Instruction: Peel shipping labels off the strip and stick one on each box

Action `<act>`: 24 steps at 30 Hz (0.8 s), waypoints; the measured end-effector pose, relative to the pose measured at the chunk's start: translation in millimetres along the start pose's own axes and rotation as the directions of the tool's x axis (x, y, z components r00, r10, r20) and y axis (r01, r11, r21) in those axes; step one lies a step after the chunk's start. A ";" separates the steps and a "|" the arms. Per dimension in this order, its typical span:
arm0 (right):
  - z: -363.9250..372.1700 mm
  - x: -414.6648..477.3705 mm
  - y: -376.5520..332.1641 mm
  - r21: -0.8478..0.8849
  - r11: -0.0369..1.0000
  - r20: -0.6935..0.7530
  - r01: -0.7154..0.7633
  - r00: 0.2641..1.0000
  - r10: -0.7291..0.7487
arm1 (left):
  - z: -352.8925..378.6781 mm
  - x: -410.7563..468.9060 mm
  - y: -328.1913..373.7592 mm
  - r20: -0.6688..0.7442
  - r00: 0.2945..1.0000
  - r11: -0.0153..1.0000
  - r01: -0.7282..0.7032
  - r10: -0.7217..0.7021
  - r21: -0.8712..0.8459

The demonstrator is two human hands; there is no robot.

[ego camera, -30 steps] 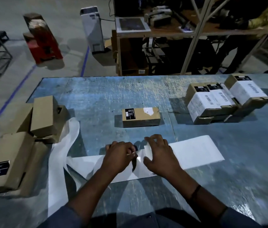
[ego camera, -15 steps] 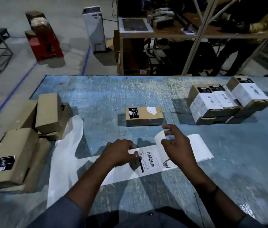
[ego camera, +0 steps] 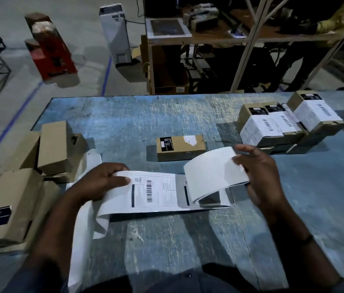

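A white label strip (ego camera: 162,209) lies across the blue table (ego camera: 188,240) in front of me. One printed shipping label (ego camera: 154,191) with a barcode faces up on it. My left hand (ego camera: 99,180) grips the strip's left part, thumb on top. My right hand (ego camera: 259,174) holds the strip's right end (ego camera: 213,168), folded up and back over itself. A small brown box (ego camera: 180,146) with a black sticker lies flat just beyond the strip. Three boxes (ego camera: 289,123) bearing white labels stand at the back right.
Several plain brown boxes (ego camera: 29,176) are piled at the table's left edge. Spent white backing paper (ego camera: 82,218) trails off the near left side. Beyond the table are a wooden workbench (ego camera: 188,39), a metal frame (ego camera: 249,45), a red object (ego camera: 50,47) and a person.
The strip has been turned so its printed labels face up. My right hand has lifted and curled its right end back, and my left hand has pulled the strip leftwards.
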State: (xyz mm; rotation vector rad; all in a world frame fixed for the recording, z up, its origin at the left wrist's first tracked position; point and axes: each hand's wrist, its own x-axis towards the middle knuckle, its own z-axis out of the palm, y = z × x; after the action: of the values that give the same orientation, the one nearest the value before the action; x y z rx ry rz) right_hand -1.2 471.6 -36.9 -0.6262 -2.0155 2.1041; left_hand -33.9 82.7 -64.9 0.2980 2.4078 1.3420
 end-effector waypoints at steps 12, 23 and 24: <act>15.3 -31.8 9.0 -0.767 0.138 0.391 0.626 0.628 -0.673 | 35.9 8.2 -17.3 -0.086 0.980 0.950 0.193 -0.177 0.247; 49.2 -40.6 98.7 -0.656 0.135 0.754 0.743 0.653 0.071 | 127.1 10.1 12.7 -0.389 0.921 0.796 0.249 -0.018 0.552; 46.4 -37.4 101.6 -0.672 0.140 0.739 0.728 0.673 0.047 | 129.3 10.2 15.7 -0.406 0.914 0.814 0.250 -0.020 0.524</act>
State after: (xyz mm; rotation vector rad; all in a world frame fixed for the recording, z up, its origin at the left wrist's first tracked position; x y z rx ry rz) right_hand 30.9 406.5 -129.6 0.6777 -3.2727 0.4040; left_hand 10.4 194.6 -115.8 -0.0047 3.0633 0.6190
